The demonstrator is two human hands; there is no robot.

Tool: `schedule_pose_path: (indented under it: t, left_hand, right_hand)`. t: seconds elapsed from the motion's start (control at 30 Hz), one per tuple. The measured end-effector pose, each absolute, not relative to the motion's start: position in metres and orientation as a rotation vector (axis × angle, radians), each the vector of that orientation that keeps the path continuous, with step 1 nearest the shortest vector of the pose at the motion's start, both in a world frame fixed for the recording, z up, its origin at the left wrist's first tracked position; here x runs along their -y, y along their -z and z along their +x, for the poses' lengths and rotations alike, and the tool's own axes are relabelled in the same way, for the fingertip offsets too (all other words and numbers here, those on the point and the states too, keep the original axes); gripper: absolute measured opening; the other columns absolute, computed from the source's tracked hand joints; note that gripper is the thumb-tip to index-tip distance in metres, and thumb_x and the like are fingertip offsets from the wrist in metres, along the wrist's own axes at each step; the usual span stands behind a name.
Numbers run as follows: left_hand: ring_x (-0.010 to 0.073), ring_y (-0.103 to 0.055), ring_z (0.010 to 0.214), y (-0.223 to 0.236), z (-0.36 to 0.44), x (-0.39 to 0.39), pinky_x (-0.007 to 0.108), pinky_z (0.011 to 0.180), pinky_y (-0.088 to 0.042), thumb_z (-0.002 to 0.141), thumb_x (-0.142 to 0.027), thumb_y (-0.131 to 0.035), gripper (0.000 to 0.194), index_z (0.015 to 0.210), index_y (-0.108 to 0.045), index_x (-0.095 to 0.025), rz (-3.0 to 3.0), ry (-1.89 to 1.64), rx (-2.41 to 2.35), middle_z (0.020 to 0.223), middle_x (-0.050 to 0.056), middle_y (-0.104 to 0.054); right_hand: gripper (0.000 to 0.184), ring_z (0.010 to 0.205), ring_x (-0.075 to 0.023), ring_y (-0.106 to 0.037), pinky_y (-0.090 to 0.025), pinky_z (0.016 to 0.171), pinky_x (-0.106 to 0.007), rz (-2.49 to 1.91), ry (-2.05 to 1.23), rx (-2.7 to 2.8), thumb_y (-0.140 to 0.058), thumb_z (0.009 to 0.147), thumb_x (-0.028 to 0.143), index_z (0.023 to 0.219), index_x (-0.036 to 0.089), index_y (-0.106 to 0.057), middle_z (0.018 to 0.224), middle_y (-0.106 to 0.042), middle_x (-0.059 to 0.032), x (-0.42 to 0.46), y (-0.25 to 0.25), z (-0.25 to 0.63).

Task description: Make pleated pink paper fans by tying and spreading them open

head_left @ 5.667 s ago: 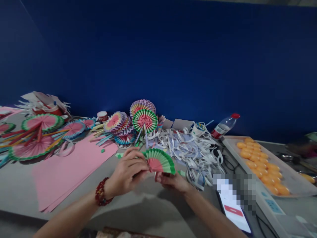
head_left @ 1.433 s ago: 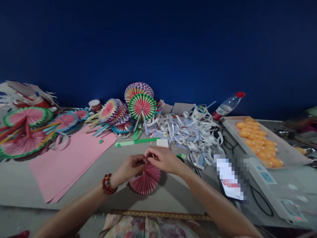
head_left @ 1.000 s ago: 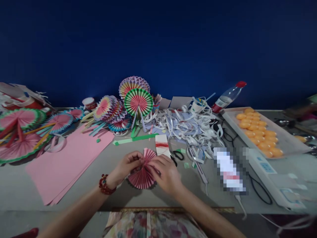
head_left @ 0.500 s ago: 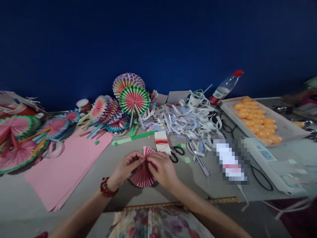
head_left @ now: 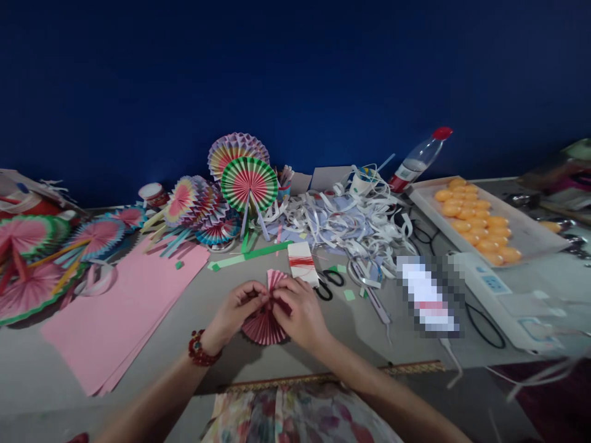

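Observation:
A pink pleated paper fan (head_left: 265, 330) lies low over the table, gathered at its middle. On its left side my left hand (head_left: 241, 309), with a red bead bracelet at the wrist, is closed in a pinch near the gathered centre. My right hand (head_left: 299, 312) pinches close to the same spot from the right and covers part of the pleats. What exactly lies between the fingertips is too small to make out. Just beyond the hands sit a white card wound with red thread (head_left: 302, 263) and black-handled scissors (head_left: 332, 280).
Pink paper sheets (head_left: 124, 314) spread to the left, near finished pleated fans (head_left: 249, 187). White paper strips (head_left: 341, 215) heap up behind. To the right are a utility knife (head_left: 379, 307), a power strip (head_left: 496, 289), a leaning bottle (head_left: 418, 161) and a tray (head_left: 530, 237) of orange pieces.
The right-hand fingers have shifted slightly and now bend more at the fan's centre. My left hand stays almost in place. The whole view has moved a little.

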State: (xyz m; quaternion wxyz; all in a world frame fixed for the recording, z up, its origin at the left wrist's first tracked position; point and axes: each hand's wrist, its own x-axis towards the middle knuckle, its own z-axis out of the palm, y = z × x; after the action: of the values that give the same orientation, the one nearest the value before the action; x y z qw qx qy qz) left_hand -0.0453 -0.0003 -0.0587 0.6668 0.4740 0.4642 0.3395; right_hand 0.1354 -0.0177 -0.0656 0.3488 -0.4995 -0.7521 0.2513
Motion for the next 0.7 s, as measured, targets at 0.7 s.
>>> schedule_pose_path:
  t: [0.7]
  left_hand:
    - [0.0084, -0.046, 0.057, 0.07, -0.051, -0.005, 0.02, 0.054, -0.034, 0.081, -0.046, -0.074, 0.032, 0.085, -0.063, -0.015, 1.053, -0.77, -0.981, 0.07, -0.002, -0.06]
  right_hand:
    - [0.019, 0.094, -0.0185, -0.06, -0.039, 0.085, -0.032, -1.134, -0.824, 2.137, -0.077, 0.076, 0.01, 0.079, 0.021, -0.062, 0.09, -0.069, 0.0005, -0.002, 0.06, 0.147]
